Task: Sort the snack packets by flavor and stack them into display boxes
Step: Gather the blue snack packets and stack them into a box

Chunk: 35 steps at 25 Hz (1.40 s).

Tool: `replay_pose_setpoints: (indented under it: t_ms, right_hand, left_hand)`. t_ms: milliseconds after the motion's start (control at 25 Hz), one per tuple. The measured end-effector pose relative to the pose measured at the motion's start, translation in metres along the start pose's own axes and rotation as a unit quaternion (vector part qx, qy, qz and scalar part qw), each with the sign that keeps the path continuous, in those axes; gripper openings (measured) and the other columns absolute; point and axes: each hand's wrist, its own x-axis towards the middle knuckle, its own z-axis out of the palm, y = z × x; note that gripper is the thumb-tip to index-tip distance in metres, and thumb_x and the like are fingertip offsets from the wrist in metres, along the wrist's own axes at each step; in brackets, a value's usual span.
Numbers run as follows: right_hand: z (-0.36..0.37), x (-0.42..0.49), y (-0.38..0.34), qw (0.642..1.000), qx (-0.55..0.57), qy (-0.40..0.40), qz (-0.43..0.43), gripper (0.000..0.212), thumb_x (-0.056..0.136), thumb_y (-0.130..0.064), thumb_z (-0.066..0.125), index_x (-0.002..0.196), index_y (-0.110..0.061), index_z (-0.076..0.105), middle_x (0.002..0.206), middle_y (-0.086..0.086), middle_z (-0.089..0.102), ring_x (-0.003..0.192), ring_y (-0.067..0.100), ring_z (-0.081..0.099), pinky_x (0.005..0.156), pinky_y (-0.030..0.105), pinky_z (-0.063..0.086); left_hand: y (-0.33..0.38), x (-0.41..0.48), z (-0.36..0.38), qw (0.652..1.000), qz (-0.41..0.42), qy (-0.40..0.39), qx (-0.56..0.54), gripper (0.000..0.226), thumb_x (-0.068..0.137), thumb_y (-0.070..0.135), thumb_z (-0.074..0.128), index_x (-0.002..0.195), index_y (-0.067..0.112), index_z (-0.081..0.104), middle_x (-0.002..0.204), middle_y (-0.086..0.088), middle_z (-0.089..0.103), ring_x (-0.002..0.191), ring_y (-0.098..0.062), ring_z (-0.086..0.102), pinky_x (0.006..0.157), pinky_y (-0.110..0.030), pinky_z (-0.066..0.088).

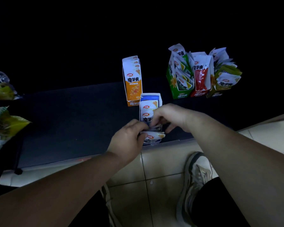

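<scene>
A dark table (69, 122) stands over pale floor tiles (162, 166). At its near edge the blue box (150, 99) holds upright packets (149, 106). The left hand (129, 138) pinches a small stack of packets (154, 135) between curled fingers (142, 128); the right hand (168, 116), at two o'clock from it, closes on the stack's top. The orange box (132, 82) stands at eleven o'clock from the blue box.

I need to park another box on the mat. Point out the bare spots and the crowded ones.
Free: the dark mat left of the orange box, up to the loose bags at the left edge. Also the strip between the orange box and the green box. Crowded: around the blue box, where the left hand and right hand work.
</scene>
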Motion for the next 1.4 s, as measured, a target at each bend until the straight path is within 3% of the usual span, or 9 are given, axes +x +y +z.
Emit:
replay_pose_setpoints:
  t_ms: [120,280,440,560,760,880,1080,1240,1400]
  right_hand:
    - [-0.004,0.01,0.007,0.984,-0.071,0.144,-0.079,0.026,0.088,-0.016,0.062,0.109,-0.024,0.074,0.082,-0.005,0.069,0.081,0.023,0.067,0.072,0.034,0.052]
    - [0.007,0.017,0.008,0.955,-0.232,0.165,-0.086,0.051,0.096,-0.034,0.066,0.145,-0.04,0.052,0.135,-0.001,0.06,0.117,0.022,0.061,0.095,0.038,0.053]
    - [0.011,0.023,0.014,0.956,-0.227,0.169,-0.073,0.014,0.091,-0.034,0.074,0.103,-0.037,0.066,0.107,-0.007,0.061,0.098,0.022,0.063,0.078,0.034,0.054]
    - [-0.001,0.019,0.017,0.981,-0.1,0.143,-0.08,0.018,0.077,-0.018,0.087,0.071,-0.021,0.071,0.089,-0.004,0.066,0.09,0.017,0.066,0.079,0.032,0.055]
    - [-0.021,-0.002,0.002,0.985,0.061,0.133,-0.093,0.019,0.076,0.001,0.079,0.071,-0.014,0.068,0.083,0.001,0.07,0.083,0.018,0.061,0.063,0.03,0.048]
    - [-0.018,-0.004,-0.004,0.993,0.017,0.061,-0.096,0.028,0.076,0.001,0.081,0.062,-0.021,0.07,0.081,0.001,0.07,0.085,0.022,0.065,0.065,0.035,0.057]
    - [-0.007,-0.002,0.002,0.999,-0.001,-0.032,-0.005,0.013,0.082,-0.016,0.071,0.09,-0.012,0.081,0.096,0.006,0.079,0.099,0.022,0.072,0.079,0.041,0.063]
    - [-0.007,0.007,0.002,0.987,0.003,0.141,-0.081,0.019,0.089,-0.015,0.066,0.106,-0.021,0.074,0.099,0.005,0.074,0.091,0.024,0.072,0.071,0.034,0.056]
    - [0.002,0.024,0.006,0.957,-0.198,0.186,-0.105,0.047,0.095,-0.031,0.067,0.141,-0.029,0.057,0.132,0.001,0.047,0.108,0.024,0.062,0.093,0.039,0.054]
  left_hand:
    - [-0.005,-0.002,0.002,0.998,0.03,-0.011,0.045,0.02,0.1,0.022,0.06,0.119,0.023,0.069,0.11,0.007,0.065,0.097,-0.016,0.063,0.074,-0.039,0.057]
    - [-0.007,0.0,0.002,0.999,0.026,-0.016,0.04,0.024,0.101,0.023,0.058,0.122,0.023,0.07,0.11,0.005,0.067,0.097,-0.018,0.064,0.074,-0.04,0.057]
    - [-0.007,-0.001,0.0,0.999,0.022,-0.019,0.029,0.024,0.101,0.024,0.058,0.122,0.024,0.07,0.111,0.007,0.066,0.097,-0.014,0.064,0.075,-0.038,0.057]
    - [-0.008,-0.001,0.0,0.999,0.031,-0.016,0.031,0.024,0.1,0.027,0.058,0.117,0.022,0.074,0.111,0.006,0.066,0.099,-0.015,0.064,0.077,-0.039,0.058]
    - [-0.01,0.0,0.002,0.999,0.025,0.012,0.021,0.019,0.095,0.021,0.068,0.111,0.018,0.077,0.111,0.004,0.058,0.097,-0.015,0.062,0.076,-0.037,0.058]
    - [-0.007,0.003,0.0,1.0,0.006,0.022,0.016,0.022,0.09,0.019,0.074,0.112,0.018,0.075,0.12,0.003,0.053,0.106,-0.017,0.059,0.084,-0.039,0.058]
    - [0.004,0.012,-0.007,0.997,-0.059,0.028,-0.043,0.041,0.084,0.014,0.078,0.112,0.03,0.054,0.112,0.012,0.06,0.099,-0.009,0.062,0.085,-0.038,0.057]
    - [0.003,0.009,-0.003,1.0,-0.001,0.002,-0.024,0.028,0.091,0.009,0.07,0.112,0.027,0.068,0.108,0.012,0.069,0.1,-0.011,0.065,0.083,-0.039,0.057]
    - [0.0,0.01,-0.004,0.999,-0.015,-0.002,-0.035,0.024,0.091,0.01,0.069,0.11,0.026,0.07,0.108,0.013,0.068,0.101,-0.009,0.064,0.084,-0.037,0.057]
